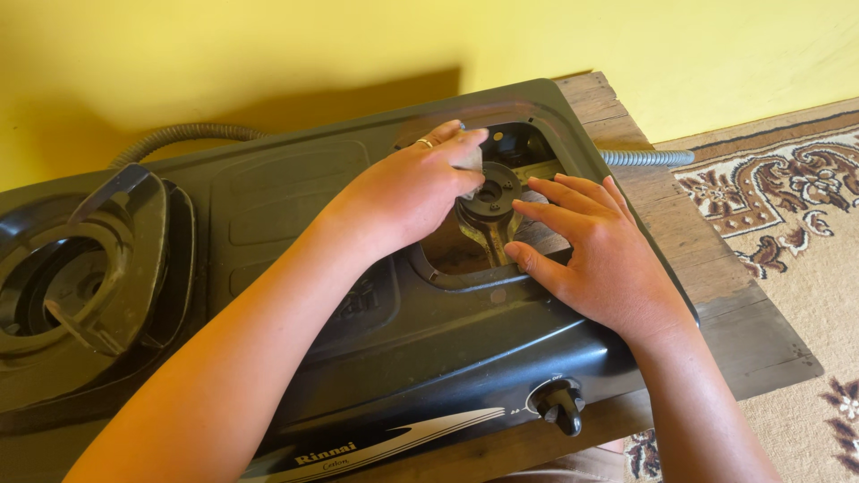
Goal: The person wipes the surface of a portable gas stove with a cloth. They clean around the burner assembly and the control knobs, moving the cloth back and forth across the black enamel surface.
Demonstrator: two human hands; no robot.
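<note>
Knob (560, 404) at the stove's (295, 206) front edge is sitting untouched nearest the camera. Beyond it, the right hand (595, 259) is lying flat, fingers spread, on the rim of the open burner well, gripping nothing. The left hand (416, 188) is pinching a small pale cloth (471, 160) against the bare burner base (490, 194), so wiping looks to be underway, not finished. Farther left, the pan support (98, 259) is resting off its well, not yet refitted, with the hose (183, 134) trailing behind.

head view, close, looking steeply down
</note>
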